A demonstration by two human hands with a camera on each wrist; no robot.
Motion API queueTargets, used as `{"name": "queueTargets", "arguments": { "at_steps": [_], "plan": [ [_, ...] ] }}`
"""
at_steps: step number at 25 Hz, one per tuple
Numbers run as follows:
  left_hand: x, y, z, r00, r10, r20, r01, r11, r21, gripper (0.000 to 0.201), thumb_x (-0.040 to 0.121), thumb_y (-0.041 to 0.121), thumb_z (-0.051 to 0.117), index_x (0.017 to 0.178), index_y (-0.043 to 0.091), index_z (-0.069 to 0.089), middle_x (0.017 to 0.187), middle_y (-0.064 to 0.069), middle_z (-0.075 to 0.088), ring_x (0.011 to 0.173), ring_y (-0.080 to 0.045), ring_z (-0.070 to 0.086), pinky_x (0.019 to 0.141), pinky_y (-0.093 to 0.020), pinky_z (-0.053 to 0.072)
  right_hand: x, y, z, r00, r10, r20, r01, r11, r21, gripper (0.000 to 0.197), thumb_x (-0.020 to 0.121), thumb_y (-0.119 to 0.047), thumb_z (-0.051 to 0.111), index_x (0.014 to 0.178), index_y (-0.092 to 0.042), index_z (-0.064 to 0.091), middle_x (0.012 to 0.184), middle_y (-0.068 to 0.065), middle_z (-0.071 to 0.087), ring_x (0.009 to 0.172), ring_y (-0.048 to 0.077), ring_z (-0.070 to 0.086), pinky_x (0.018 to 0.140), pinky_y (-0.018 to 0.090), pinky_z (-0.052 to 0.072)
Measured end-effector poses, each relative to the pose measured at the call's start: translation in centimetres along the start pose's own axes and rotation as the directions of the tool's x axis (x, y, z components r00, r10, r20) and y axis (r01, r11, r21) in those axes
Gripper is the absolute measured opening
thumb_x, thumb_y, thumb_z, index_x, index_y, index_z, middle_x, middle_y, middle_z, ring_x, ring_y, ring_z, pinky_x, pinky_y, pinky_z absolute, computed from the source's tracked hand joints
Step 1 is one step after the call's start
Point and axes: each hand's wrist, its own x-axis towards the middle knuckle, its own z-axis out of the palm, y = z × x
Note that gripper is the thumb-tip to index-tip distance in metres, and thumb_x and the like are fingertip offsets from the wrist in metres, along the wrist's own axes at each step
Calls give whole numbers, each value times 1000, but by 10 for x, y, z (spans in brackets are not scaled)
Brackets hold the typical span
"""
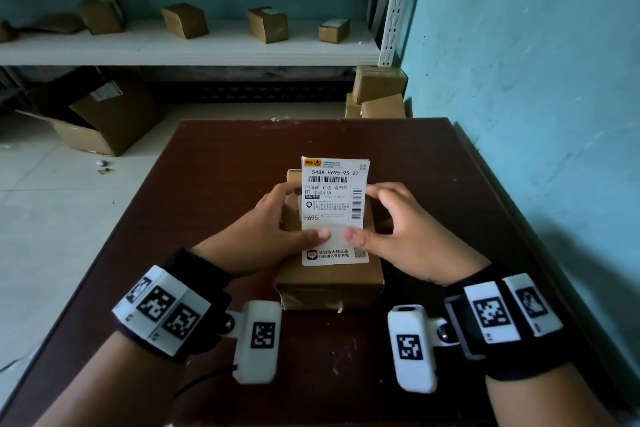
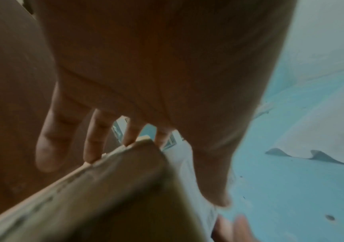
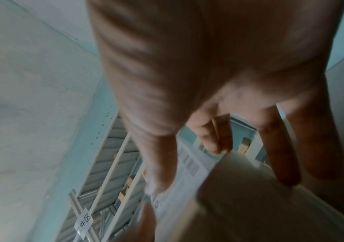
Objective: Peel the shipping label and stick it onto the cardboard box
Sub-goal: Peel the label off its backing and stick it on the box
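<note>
**Label held over box, not yet stuck down**

Head view. Cardboard box [image 1: 329,274], brown, lies on the dark counter [image 1: 433,184] and serves as landmark. Shipping label [image 1: 334,211], white, printed side up, is held just above the box top, its far edge reaching past the box's far end, its near edge short of the box's near end. Left hand [image 1: 273,229] pinches the label's left side, thumb on the printed face near the lower middle, fingers curled at the edge. Right hand [image 1: 391,222] pinches the right side the same way, thumb beside the left thumb. Beyond the box, a white shelf [image 1: 194,48] carries further small cartons; an open carton [image 1: 100,114] lies on the floor to the box's left.

Left wrist view. Left hand [image 2: 146,73] seen from beneath, blurred; fingers [image 2: 94,140] bear on the box's [image 2: 96,196] upper edge. Label only dimly visible.

Right wrist view. Right hand [image 3: 208,73] with thumb and forefinger nipping the label [image 3: 189,165], barcode showing, above the box [image 3: 260,204].

Progress, as judged: label is positioned over the box. Whether the backing is already off cannot be told. Remaining: lowering, pressing flat, smoothing.
</note>
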Motion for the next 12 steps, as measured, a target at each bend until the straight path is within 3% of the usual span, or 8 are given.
{"name": "queueTargets", "arguments": {
  "at_steps": [2,4,6,8,10,12],
  "plan": [
    [3,2,4,995,-3,-104,5,1000,26,80,68,67,74,134,44,35,132,10,55,112,-10,60,91,-33,55,2,-3,8,992,-8,-129,0,998,-57,73,84,-52,69,144,-22,40,142,-17,35,114,-2,45,85,12,40],
    [4,2,2,996,-10,-93,11,1000,15,69,78,49,76,135,41,38,128,11,59,108,-9,63,90,-34,56,2,-2,11,982,-19,-186,13,999,-30,62,86,-41,72,139,-25,45,137,-17,42,114,-1,50,86,11,42],
    [0,1,-5,999,-11,-39,8,997,-76,65,85,30,75,139,39,40,120,12,65,99,-7,69,78,-27,58,2,1,9,983,-9,-184,19,998,56,57,86,-32,73,137,-29,47,136,-18,49,121,4,53,101,27,47],
    [-3,-1,-10,1000,-3,-5,2,988,-156,63,88,19,73,139,39,42,117,8,69,94,-7,72,69,-24,57,1,3,6,986,27,-167,-9,994,109,54,86,-29,73,135,-34,48,135,-20,52,117,9,59,101,40,51],
    [-4,1,-9,1000,-21,1,21,982,-190,58,89,23,71,136,42,43,118,7,70,97,-9,72,70,-28,57,1,0,6,983,47,-179,-27,993,113,54,86,-36,71,135,-35,48,135,-20,52,115,9,61,98,40,53],
    [-3,6,-3,999,-41,-27,35,981,-193,55,85,36,74,132,40,45,117,11,69,101,-9,71,75,-30,58,-1,-5,11,974,32,-224,-19,998,62,62,82,-49,71,137,-31,46,134,-20,50,117,1,54,93,28,51]
  ]
}}
